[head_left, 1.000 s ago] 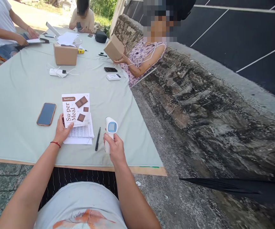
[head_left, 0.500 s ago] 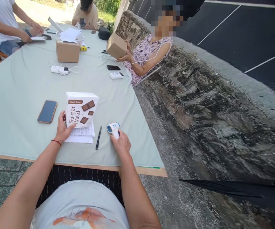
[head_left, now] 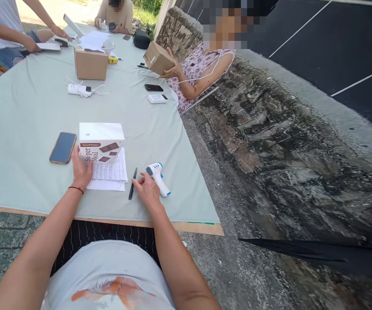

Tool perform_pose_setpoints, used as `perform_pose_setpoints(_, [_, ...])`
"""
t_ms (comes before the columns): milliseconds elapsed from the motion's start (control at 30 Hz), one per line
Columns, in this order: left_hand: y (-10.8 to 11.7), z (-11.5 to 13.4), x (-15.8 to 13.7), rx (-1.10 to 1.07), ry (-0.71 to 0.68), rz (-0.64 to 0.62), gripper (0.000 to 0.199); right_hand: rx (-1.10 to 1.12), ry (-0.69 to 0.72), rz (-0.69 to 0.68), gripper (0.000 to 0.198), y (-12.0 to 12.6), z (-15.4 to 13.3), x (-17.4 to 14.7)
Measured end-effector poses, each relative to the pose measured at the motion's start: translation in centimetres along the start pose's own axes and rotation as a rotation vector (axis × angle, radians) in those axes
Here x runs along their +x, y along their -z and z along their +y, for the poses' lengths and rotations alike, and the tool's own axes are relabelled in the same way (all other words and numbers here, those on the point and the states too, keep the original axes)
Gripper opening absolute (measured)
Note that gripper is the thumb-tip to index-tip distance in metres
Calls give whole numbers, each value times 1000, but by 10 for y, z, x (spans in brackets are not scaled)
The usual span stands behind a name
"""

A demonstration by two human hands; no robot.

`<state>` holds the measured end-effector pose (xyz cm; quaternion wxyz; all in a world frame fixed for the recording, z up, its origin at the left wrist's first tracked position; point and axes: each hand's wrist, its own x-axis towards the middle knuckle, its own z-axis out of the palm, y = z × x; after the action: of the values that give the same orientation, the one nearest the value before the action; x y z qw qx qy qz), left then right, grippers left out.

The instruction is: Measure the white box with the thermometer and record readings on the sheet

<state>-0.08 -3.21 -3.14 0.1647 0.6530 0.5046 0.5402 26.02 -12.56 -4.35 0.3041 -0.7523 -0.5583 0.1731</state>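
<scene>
A white Super Meal box (head_left: 99,140), printed with brown chocolate bars, stands over printed sheets (head_left: 111,168). My left hand (head_left: 81,168) grips it at the lower left corner, thumb in front and fingers along its side. A white and blue infrared thermometer (head_left: 160,180) lies on the table, out of my grasp. Between it and a black pen (head_left: 133,184) is my right hand (head_left: 147,189), fingers apart and holding nothing. Its thumb is close beside the pen; whether they touch I cannot tell.
A smartphone (head_left: 63,147) lies left of the box. Farther back are a white device with cables (head_left: 80,90), a cardboard box (head_left: 90,64) under papers, and another phone (head_left: 154,88). A person at the right holds a small carton (head_left: 158,59); others sit at the far end.
My right hand has let go of the thermometer and shifted left toward the pen. The Super Meal box has moved slightly left and tipped, showing more of its top.
</scene>
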Motion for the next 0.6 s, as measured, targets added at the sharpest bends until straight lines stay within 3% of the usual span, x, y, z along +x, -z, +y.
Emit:
perform_pose_setpoints(100, [0,4,-7,264,-256,124,63,-52,18,-9,49,-11,-10,2])
perform_pose_setpoints(200, [-5,14,-17,411,-510,54,43,-69,28,0,56,-13,-10,7])
perform_pose_setpoints(267, [-10,24,-23,429,-668,-88,38,45,57,23,54,-13,-5,8])
perform_pose_setpoints(367, [-17,36,-27,403,-861,-444,29,375,78,74,48,-17,6,5])
perform_pose_setpoints(467, [-20,40,-27,427,-864,-704,24,628,43,112,47,-23,13,0])
perform_pose_setpoints(600, [-19,37,-26,472,-785,-800,27,707,58,92,43,-26,9,-6])
